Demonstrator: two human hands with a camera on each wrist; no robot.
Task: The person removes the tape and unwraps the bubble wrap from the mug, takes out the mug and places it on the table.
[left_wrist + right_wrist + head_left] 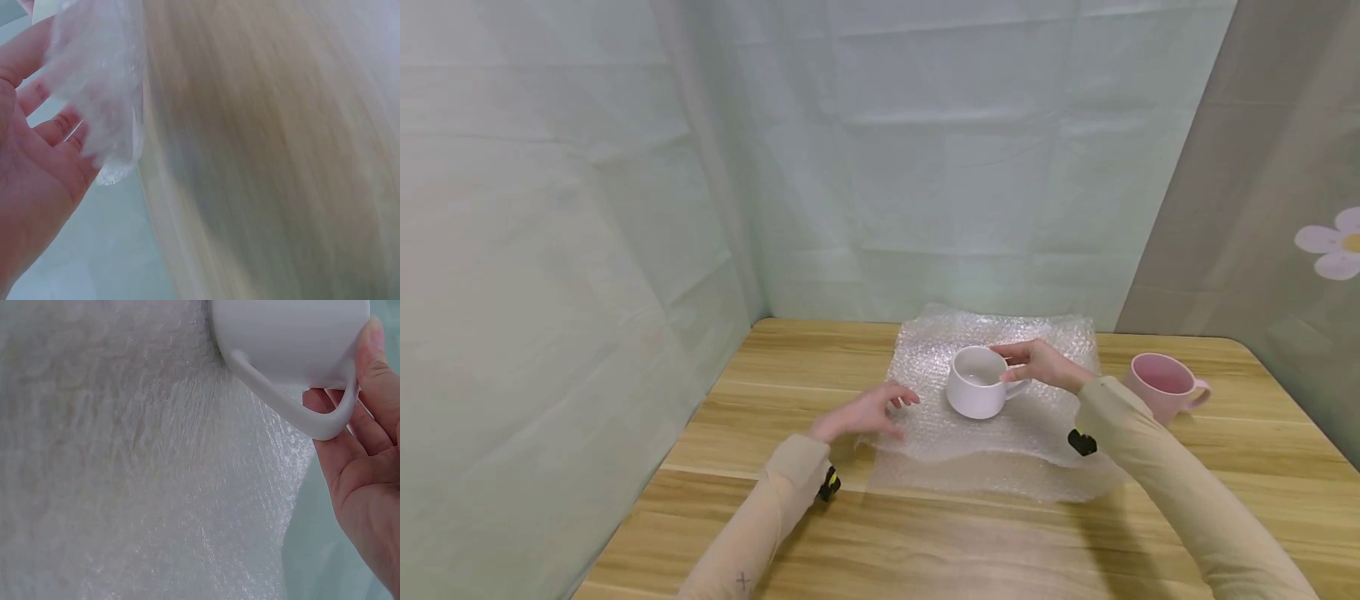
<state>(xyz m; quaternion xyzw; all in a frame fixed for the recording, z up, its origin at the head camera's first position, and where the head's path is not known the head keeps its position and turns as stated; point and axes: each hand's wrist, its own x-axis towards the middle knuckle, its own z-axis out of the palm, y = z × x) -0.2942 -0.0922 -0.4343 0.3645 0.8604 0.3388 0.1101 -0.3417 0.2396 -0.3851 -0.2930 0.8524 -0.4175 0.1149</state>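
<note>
A white mug stands upright on sheets of bubble wrap, its handle pointing right. My right hand holds it at the rim on the handle side. In the right wrist view, the thumb lies against the mug's wall above the handle, with the other fingers behind. My left hand is at the left edge of the wrap, fingers spread and slightly bent. Seen from the left wrist, a flap of bubble wrap hangs over the fingers and partly hides them.
On the right, beyond my right forearm, a pink mug stands on the wooden table, partly hidden by the sleeve. Pale curtains hang close behind the table and along its left side.
</note>
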